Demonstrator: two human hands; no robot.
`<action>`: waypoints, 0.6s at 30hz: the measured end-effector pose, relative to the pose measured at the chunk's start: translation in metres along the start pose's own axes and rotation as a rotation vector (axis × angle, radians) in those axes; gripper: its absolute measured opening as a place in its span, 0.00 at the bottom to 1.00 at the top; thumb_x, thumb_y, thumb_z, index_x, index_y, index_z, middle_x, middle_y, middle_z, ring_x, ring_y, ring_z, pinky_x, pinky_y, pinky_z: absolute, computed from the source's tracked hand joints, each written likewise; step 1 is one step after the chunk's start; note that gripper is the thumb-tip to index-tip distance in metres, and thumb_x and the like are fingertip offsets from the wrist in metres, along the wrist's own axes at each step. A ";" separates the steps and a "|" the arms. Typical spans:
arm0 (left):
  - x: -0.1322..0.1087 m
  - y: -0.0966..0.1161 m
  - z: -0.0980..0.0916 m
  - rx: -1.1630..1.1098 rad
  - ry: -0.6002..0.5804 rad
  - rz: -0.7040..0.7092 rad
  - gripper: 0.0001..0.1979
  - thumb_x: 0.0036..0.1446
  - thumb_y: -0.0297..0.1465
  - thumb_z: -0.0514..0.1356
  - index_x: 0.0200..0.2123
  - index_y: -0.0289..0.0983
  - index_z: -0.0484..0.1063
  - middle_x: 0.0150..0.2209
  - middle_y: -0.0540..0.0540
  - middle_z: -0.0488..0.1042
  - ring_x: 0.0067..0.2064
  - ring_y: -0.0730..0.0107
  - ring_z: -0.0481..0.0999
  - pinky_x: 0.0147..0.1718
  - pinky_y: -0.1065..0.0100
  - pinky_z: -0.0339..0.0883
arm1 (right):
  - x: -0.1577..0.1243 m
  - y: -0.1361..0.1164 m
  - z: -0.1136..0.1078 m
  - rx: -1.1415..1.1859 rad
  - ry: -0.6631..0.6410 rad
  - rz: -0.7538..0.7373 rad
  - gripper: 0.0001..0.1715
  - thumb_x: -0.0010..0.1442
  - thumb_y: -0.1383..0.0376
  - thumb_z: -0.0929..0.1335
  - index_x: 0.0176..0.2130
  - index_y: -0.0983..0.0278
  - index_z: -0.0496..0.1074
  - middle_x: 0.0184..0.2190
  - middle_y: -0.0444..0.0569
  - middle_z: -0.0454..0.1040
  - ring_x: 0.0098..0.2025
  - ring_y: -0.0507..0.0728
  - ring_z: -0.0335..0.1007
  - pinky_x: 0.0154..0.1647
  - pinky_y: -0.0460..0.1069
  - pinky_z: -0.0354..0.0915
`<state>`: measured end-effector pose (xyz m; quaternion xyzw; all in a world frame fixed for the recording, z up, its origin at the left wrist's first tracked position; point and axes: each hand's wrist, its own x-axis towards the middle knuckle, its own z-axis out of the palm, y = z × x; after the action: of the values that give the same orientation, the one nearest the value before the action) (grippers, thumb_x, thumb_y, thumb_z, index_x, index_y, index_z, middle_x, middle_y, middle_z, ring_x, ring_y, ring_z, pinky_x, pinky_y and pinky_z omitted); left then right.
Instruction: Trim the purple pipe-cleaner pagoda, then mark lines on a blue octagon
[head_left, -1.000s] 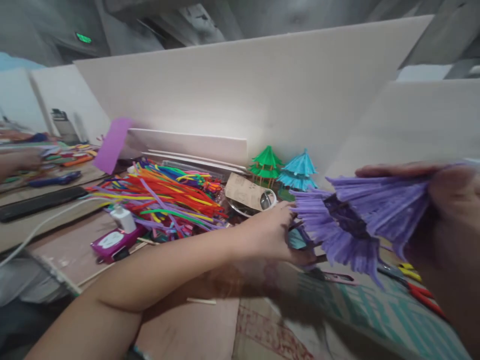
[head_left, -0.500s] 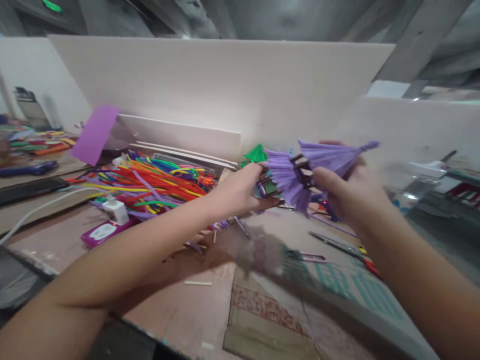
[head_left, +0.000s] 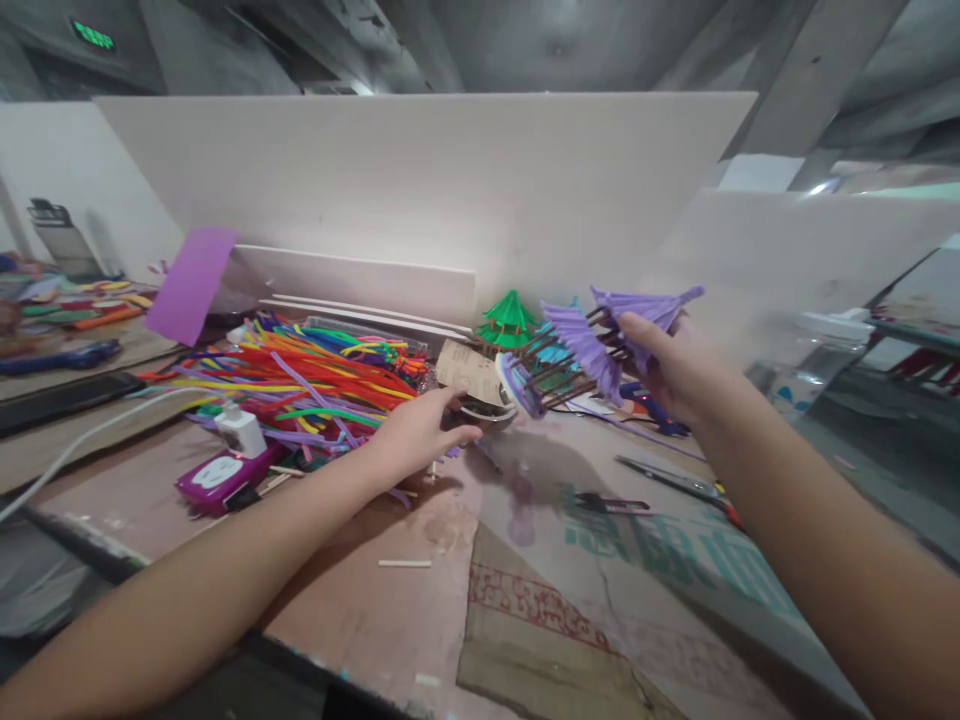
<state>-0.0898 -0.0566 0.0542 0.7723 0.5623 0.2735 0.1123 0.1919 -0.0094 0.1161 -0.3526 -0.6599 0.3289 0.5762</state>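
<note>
A small purple pavilion model (head_left: 581, 345), with two tiers of fuzzy pipe-cleaner roof on thin brown posts, is tilted over the table. My right hand (head_left: 667, 360) is closed around its top roof. The round base points left, toward my left hand. My left hand (head_left: 424, 430) is apart from the model, thumb and fingers spread, beside a round roll (head_left: 491, 412) with a brown cardboard piece (head_left: 471, 370). Whether its fingertips touch the roll, I cannot tell. Behind stands a green pavilion model (head_left: 510, 322), and a blue one (head_left: 553, 350) is partly hidden by the purple one.
Colourful pipe cleaners (head_left: 322, 370) are heaped on the left, behind a magenta box (head_left: 221, 480) with a white plug. Thread snips (head_left: 611, 503) and scissors (head_left: 675, 482) lie at right. A plastic jar (head_left: 817, 365) stands farther right. A white board (head_left: 420, 180) closes off the back.
My left hand has let go of the pavilion's lower end and moved left and down. The model, still in my right hand, has shifted slightly left, and its posts and base now show.
</note>
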 end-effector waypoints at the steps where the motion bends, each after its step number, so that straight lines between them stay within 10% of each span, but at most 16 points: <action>1: -0.001 0.002 0.004 -0.042 -0.004 0.025 0.35 0.56 0.43 0.67 0.62 0.34 0.65 0.60 0.33 0.73 0.60 0.44 0.73 0.58 0.50 0.67 | -0.004 0.002 0.002 0.032 -0.011 0.050 0.25 0.52 0.47 0.75 0.43 0.57 0.72 0.51 0.54 0.79 0.54 0.68 0.76 0.50 0.63 0.75; 8: -0.006 0.009 0.025 -0.361 0.014 0.275 0.40 0.50 0.38 0.70 0.65 0.38 0.60 0.64 0.36 0.67 0.65 0.46 0.66 0.64 0.51 0.61 | -0.032 0.016 0.031 -0.114 -0.104 0.050 0.38 0.54 0.50 0.75 0.57 0.62 0.66 0.56 0.60 0.75 0.59 0.67 0.71 0.63 0.63 0.64; 14: -0.004 -0.008 0.042 -0.227 -0.037 0.135 0.31 0.53 0.35 0.68 0.58 0.35 0.64 0.57 0.36 0.72 0.57 0.47 0.74 0.56 0.51 0.69 | -0.040 0.009 0.031 -0.282 -0.345 0.027 0.36 0.59 0.51 0.72 0.62 0.62 0.66 0.60 0.59 0.71 0.61 0.67 0.69 0.65 0.65 0.61; 18: -0.007 -0.002 0.039 -0.228 -0.075 0.140 0.32 0.51 0.36 0.70 0.58 0.41 0.65 0.53 0.43 0.76 0.53 0.51 0.78 0.52 0.57 0.71 | -0.045 -0.002 0.025 -0.348 -0.214 -0.104 0.26 0.61 0.51 0.70 0.55 0.61 0.74 0.55 0.57 0.77 0.56 0.67 0.74 0.59 0.65 0.66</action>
<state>-0.0718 -0.0573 0.0192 0.8015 0.4678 0.3137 0.2010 0.1707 -0.0488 0.0910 -0.3752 -0.7816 0.2155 0.4494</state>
